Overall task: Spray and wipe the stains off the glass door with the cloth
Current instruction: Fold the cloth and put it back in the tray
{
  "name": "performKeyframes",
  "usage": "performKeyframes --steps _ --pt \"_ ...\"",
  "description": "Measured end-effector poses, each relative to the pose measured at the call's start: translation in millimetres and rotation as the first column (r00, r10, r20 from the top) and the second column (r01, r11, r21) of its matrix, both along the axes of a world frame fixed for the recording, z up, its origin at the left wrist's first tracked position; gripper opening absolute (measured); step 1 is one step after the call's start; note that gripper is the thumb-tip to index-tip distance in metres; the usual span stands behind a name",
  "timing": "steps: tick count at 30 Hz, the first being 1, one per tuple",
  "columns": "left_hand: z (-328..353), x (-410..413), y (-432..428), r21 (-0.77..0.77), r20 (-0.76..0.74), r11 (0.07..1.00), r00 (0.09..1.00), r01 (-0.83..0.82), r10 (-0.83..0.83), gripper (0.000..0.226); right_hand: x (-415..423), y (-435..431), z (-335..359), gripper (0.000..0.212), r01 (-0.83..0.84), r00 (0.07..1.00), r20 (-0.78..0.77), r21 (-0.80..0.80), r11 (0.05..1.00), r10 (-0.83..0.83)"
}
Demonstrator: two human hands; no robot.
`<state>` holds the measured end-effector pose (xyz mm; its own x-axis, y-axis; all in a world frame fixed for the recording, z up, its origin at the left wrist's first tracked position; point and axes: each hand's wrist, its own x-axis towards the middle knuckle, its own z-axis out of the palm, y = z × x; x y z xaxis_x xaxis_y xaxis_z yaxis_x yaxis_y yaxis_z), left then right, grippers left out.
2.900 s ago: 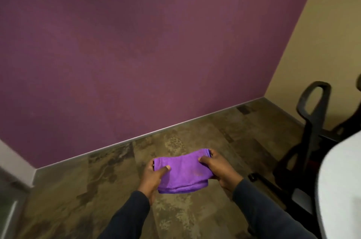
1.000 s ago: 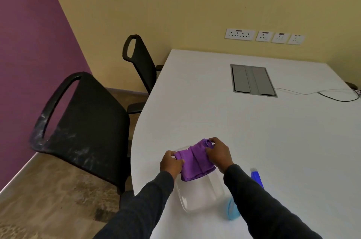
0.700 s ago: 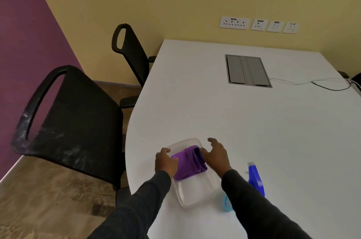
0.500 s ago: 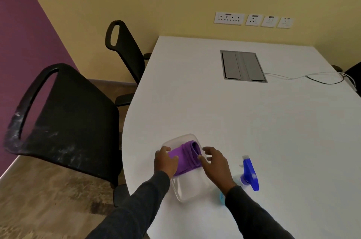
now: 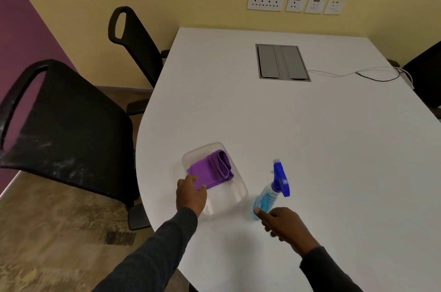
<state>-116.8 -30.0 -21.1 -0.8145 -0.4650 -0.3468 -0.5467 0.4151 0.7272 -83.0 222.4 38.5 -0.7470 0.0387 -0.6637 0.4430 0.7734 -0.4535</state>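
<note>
A folded purple cloth (image 5: 212, 171) lies in a clear plastic tray (image 5: 229, 198) near the front left edge of the white table (image 5: 310, 136). My left hand (image 5: 191, 194) is at the cloth's near corner, fingers curled over its edge. A spray bottle (image 5: 272, 192) with blue liquid and a blue trigger head stands just right of the tray. My right hand (image 5: 284, 225) hovers in front of the bottle's base, fingers apart, holding nothing. The glass door is out of view.
Two black chairs, one near (image 5: 66, 129) and one further back (image 5: 136, 41), stand left of the table by the purple and yellow walls. A grey cable hatch (image 5: 281, 61) is set into the tabletop, with cables (image 5: 362, 73) trailing right. Wall sockets (image 5: 294, 4) are behind.
I turned from the purple wall to the table and laid the cloth in the tray. My right hand let go of the cloth and drew back to the spray bottle's base.
</note>
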Motion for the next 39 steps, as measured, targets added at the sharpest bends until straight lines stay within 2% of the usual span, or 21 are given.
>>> performKeyframes --steps 2,3,4,6,9,13,16,18,21,24,26,29,34,39 --pt "-3.5 8.2 3.2 -0.002 0.011 1.0 1.0 -0.014 0.014 0.03 -2.6 7.0 -0.9 0.066 -0.056 0.996 -0.055 0.239 0.969 0.072" --pt "-5.0 12.0 4.6 0.002 0.017 1.0 1.0 -0.022 0.022 0.03 -4.3 8.3 -1.7 0.069 -0.03 0.99 -0.124 0.28 0.959 0.067" --pt "-6.3 15.2 6.1 0.007 0.022 1.0 0.999 -0.029 0.028 0.03 -6.1 8.3 -2.7 0.071 0.018 0.977 -0.212 0.251 0.968 0.037" --pt "-8.1 19.6 8.4 0.018 0.027 0.999 0.999 -0.033 0.033 0.031 -11.0 6.7 -4.4 0.068 0.081 0.922 -0.384 0.05 0.996 -0.056" --pt "-8.0 22.2 11.0 0.02 0.032 0.999 0.999 -0.036 0.035 0.033 -20.9 3.1 -0.7 0.048 0.084 0.884 -0.442 -0.172 0.981 -0.153" --pt "-7.2 23.1 11.1 0.047 0.041 0.998 0.998 -0.044 0.042 0.032 -27.6 3.7 2.9 0.048 0.087 0.904 -0.39 -0.237 0.968 -0.177" --pt "-7.4 23.0 9.1 0.071 0.035 0.997 0.998 -0.045 0.042 0.03 -31.3 2.2 18.1 0.043 0.092 0.874 -0.456 -0.177 0.98 -0.164" --pt "-7.3 23.0 7.3 0.087 0.019 0.995 0.998 -0.058 0.056 0.026 -34.3 0.0 38.0 0.04 0.073 0.828 -0.552 -0.078 0.994 -0.104" --pt "-7.6 23.1 5.7 0.098 -0.005 0.993 0.998 -0.068 0.069 0.021 -35.6 -4.8 75.5 0.032 0.06 0.707 -0.707 0.033 0.998 -0.019" --pt "-8.2 22.5 2.8 0.099 -0.019 0.992 0.997 -0.073 0.075 0.022 -34.7 -17.0 107.1 0.03 0.05 0.547 -0.837 0.039 0.998 0.006" --pt "-9.2 22.2 1.0 0.098 -0.024 0.993 0.997 -0.071 0.074 0.024 -36.3 -28.8 117.9 0.031 0.015 0.484 -0.875 0.009 1.0 0.0" --pt "-11.0 21.6 0.1 0.103 -0.027 0.992 0.997 -0.069 0.073 0.024 -45.0 -48.3 113.5 0.034 -0.009 0.518 -0.855 -0.032 0.999 -0.023" --pt "-16.5 23.4 -2.7 0.119 -0.021 0.991 0.998 -0.058 0.061 0.027 -53.1 -76.8 65.3 0.037 0.012 0.712 -0.693 -0.153 0.988 -0.116" --pt "-18.8 24.6 -6.9 0.111 -0.024 0.993 0.999 -0.034 0.037 0.022 -50.1 -99.5 24.6 0.045 -0.014 0.778 -0.625 -0.111 0.994 -0.059"
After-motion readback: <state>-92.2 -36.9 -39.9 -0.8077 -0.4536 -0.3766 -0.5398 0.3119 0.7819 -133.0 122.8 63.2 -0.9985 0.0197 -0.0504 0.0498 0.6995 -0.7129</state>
